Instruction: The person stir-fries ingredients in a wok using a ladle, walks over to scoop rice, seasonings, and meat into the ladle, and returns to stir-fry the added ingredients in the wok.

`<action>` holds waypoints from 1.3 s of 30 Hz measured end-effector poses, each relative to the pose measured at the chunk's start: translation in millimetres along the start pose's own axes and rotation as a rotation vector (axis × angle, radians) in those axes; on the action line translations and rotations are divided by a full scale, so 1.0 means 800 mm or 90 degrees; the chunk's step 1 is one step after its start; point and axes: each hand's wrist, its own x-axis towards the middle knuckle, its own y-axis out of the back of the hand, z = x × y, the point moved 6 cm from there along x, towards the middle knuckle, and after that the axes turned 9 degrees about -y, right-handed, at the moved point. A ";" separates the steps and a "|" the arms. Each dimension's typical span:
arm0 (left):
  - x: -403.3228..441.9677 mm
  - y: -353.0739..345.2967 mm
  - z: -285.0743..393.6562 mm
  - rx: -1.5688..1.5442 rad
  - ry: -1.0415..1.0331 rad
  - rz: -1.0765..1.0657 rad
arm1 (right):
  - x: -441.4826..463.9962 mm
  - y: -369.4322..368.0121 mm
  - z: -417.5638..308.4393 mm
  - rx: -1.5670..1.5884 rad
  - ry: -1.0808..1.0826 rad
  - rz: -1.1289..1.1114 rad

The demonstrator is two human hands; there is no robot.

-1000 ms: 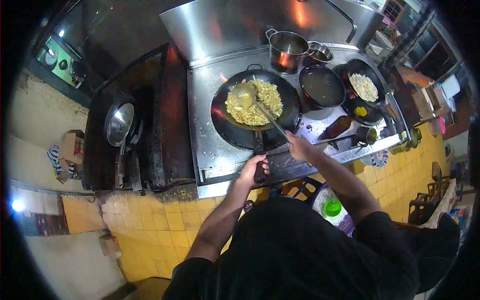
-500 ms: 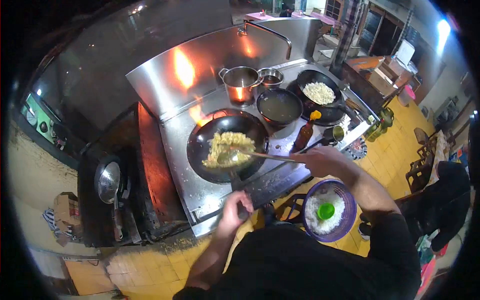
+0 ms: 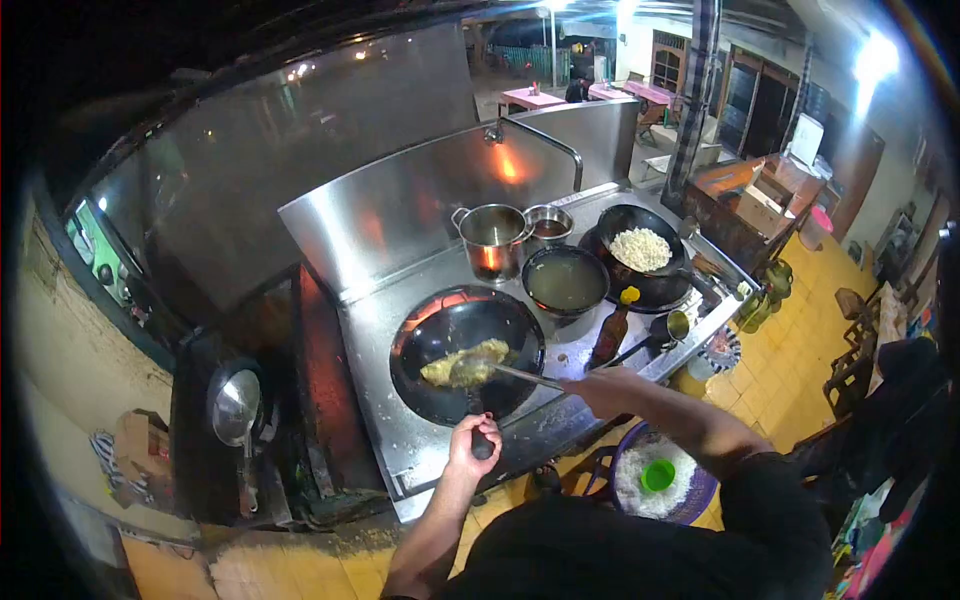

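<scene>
A black wok [image 3: 440,325] stands on the steel stove, its handle toward me. Wrapped round that handle is my left hand [image 3: 472,445]. My right hand [image 3: 603,392] is closed on the long handle of a metal ladle [image 3: 528,377]. The ladle's bowl is down in the wok, touching a narrow heap of yellowish food [image 3: 440,372] on its near side. To the right of the wok, a brown bottle with a yellow cap [image 3: 610,335] stands upright just beyond my right hand.
A steel pot [image 3: 492,228], a small metal bowl [image 3: 549,226], a dark pan of liquid [image 3: 566,282] and a pan of pale pieces [image 3: 640,250] stand behind. A purple basket of white rice [image 3: 702,492] is below my right arm. Another ladle [image 3: 236,410] lies left.
The view has tilted upward. The food, spread wide before, is now a narrow heap at the near side. Flames behind the wok have gone. Both hands keep their holds.
</scene>
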 end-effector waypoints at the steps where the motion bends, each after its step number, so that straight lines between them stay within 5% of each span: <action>1: -0.013 0.003 -0.006 -0.005 0.019 -0.009 | 0.012 -0.010 -0.002 0.018 -0.037 0.030; 2: -0.001 0.052 -0.009 0.142 -0.031 -0.219 | 0.024 -0.006 0.004 0.033 -0.073 0.069; 4: -0.065 0.076 -0.036 0.513 -0.166 -0.054 | 0.025 0.009 0.014 0.058 -0.080 0.072; 7: -0.054 0.100 -0.034 0.427 -0.134 -0.014 | 0.023 0.003 0.079 0.196 -0.001 0.092; 8: -0.036 0.075 -0.015 0.518 -0.169 -0.212 | 0.022 0.009 0.080 0.292 0.074 0.115; 9: 0.013 0.104 -0.011 0.398 -0.140 -0.221 | 0.028 -0.001 0.087 0.260 0.001 0.070; 11: 0.045 0.101 -0.007 0.263 -0.089 -0.050 | 0.013 0.049 0.059 0.281 -0.098 -0.001; 12: 0.056 0.103 -0.002 0.267 -0.080 -0.111 | 0.038 0.027 0.061 0.279 -0.056 0.070; 14: 0.057 0.089 -0.003 0.120 -0.039 0.025 | 0.088 -0.012 0.044 0.541 -0.116 -0.060; 17: 0.055 0.095 -0.002 0.127 -0.038 0.026 | 0.171 -0.072 0.007 0.674 -0.041 -0.153; 20: 0.061 0.102 0.001 0.121 -0.057 -0.001 | 0.176 -0.080 0.098 0.731 -0.047 -0.218; 24: 0.062 0.096 -0.002 0.092 -0.070 -0.043 | 0.188 -0.032 0.098 0.465 -0.137 -0.199; 26: 0.064 0.098 -0.001 0.098 -0.062 -0.049 | 0.244 -0.087 0.064 0.604 -0.069 -0.060; 28: 0.071 0.107 0.001 0.106 -0.060 -0.026 | 0.226 -0.076 0.005 0.500 -0.082 -0.044; 29: 0.070 0.112 0.001 0.115 -0.056 -0.002 | 0.216 -0.074 0.015 0.456 0.049 -0.017; 30: 0.065 0.111 0.001 0.117 -0.051 0.001 | 0.176 -0.041 0.034 0.539 0.023 -0.120; 32: 0.056 0.094 0.002 0.095 -0.048 -0.015 | 0.155 -0.011 0.093 0.383 -0.052 -0.222; 34: 0.059 0.100 0.001 0.103 -0.046 -0.027 | 0.137 0.036 0.089 0.260 -0.160 -0.178; 36: 0.061 0.097 0.000 0.092 -0.039 -0.037 | 0.210 -0.037 0.083 0.221 0.030 0.103; 39: 0.061 0.093 0.003 0.111 -0.049 -0.018 | 0.238 -0.108 0.017 0.055 -0.097 0.172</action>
